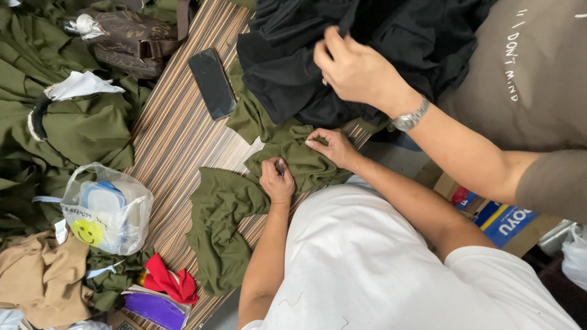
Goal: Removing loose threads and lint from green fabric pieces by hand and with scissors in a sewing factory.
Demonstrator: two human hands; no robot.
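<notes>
An olive green garment (226, 214) lies crumpled across the striped wooden table (177, 128). My left hand (277, 181) is closed on a fold of it, with a small dark object poking out between the fingers; what that object is I cannot tell. My right hand (331, 147) pinches the same cloth a little farther right, fingers curled into the fabric. My white shirt (379, 269) fills the lower right.
A co-worker's hand (353, 68) with a wristwatch (410, 117) grips a pile of black cloth (306, 55) at the top. A black phone (211, 83), a brown bag (131, 40), a clear plastic bag of containers (107, 208), more olive cloth (73, 128), red cloth (168, 280) and tan cloth (43, 275) lie around.
</notes>
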